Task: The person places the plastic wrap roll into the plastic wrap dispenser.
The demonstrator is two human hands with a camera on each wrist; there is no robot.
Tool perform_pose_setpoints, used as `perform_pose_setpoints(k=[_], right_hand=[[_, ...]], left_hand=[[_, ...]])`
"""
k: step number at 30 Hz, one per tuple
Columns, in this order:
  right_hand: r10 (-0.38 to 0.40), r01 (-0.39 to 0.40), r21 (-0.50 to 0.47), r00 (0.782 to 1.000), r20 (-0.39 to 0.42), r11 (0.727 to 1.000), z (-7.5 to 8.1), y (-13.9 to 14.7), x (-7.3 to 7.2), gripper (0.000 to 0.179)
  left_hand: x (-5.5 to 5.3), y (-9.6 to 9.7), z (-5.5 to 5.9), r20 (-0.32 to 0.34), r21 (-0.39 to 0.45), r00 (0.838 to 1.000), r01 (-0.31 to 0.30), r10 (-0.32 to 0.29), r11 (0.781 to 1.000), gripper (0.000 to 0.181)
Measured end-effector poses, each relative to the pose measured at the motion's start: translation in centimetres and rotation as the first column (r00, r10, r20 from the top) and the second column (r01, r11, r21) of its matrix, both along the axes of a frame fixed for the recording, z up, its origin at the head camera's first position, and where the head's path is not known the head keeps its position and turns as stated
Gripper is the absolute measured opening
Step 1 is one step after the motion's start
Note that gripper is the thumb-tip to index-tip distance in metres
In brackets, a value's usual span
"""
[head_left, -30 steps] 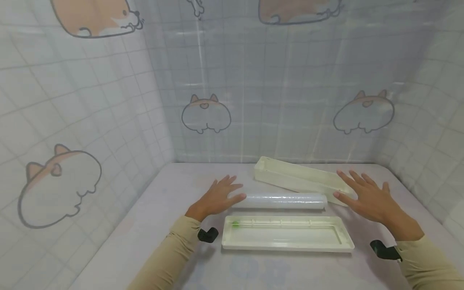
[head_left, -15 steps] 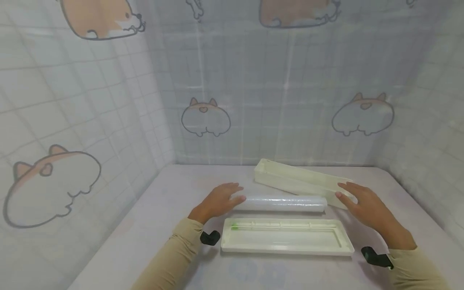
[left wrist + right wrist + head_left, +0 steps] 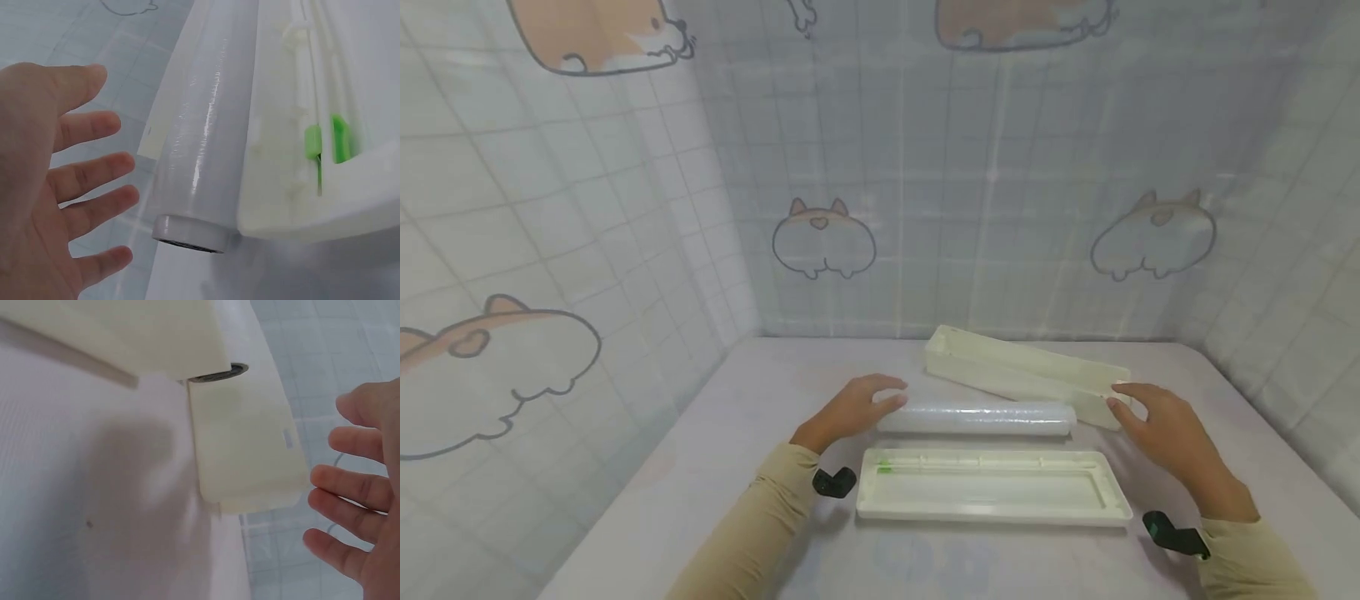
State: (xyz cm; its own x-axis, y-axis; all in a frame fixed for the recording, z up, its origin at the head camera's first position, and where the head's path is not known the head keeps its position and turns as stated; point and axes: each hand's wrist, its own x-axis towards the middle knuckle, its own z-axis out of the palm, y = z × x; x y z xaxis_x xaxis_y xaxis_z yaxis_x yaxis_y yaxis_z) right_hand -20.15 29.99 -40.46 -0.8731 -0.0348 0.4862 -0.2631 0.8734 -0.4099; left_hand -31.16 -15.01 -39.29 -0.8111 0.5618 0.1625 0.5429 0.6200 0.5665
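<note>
A roll of cling film lies crosswise on the table. My left hand hovers at its left end, fingers spread and relaxed; in the left wrist view a gap shows between the fingertips and the roll. Behind it a long cream plastic box sits at an angle with its opening up. My right hand is at the box's right end, fingers loosely bent and holding nothing. In front of the roll lies a shallow cream lid, inner side up, with a green slider on its rail.
The table is covered with a pale cloth. Behind it and at both sides hang tiled-pattern curtains with cartoon dogs. A dark wrist mount sticks out under the left sleeve, and another mount under the right.
Both hands have come lower, and their fingers have gone from widely spread to more gently bent. The right hand has shifted slightly inward. Roll, box and lid stay where they were.
</note>
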Motion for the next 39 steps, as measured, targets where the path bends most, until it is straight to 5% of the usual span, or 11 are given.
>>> perform_pose_setpoints(k=[8, 20, 31, 39], right_hand=[[-0.094, 0.094, -0.016, 0.995, -0.025, 0.995, -0.9, 0.4, 0.4, 0.034], [-0.164, 0.161, -0.058, 0.986, -0.041, 0.985, -1.7, 1.3, 0.7, 0.033], [-0.221, 0.276, -0.222, 0.944, 0.243, 0.935, -1.9, 0.4, 0.2, 0.054], [-0.184, 0.251, -0.249, 0.947, 0.264, 0.935, -3.0, 0.5, 0.0, 0.057]], left_hand=[[-0.8, 1.1, -0.6, -0.039, -0.043, 0.999, -0.031, 0.03, 0.999, 0.043], [-2.0, 1.9, 0.7, 0.047, 0.067, 0.996, -0.076, 0.073, 0.995, 0.041], [-4.2, 1.6, 0.6, 0.106, 0.094, 0.986, -0.138, 0.127, 0.986, 0.043], [-4.4, 3.0, 0.3, 0.197, 0.068, 0.971, -0.152, 0.136, 0.986, 0.043]])
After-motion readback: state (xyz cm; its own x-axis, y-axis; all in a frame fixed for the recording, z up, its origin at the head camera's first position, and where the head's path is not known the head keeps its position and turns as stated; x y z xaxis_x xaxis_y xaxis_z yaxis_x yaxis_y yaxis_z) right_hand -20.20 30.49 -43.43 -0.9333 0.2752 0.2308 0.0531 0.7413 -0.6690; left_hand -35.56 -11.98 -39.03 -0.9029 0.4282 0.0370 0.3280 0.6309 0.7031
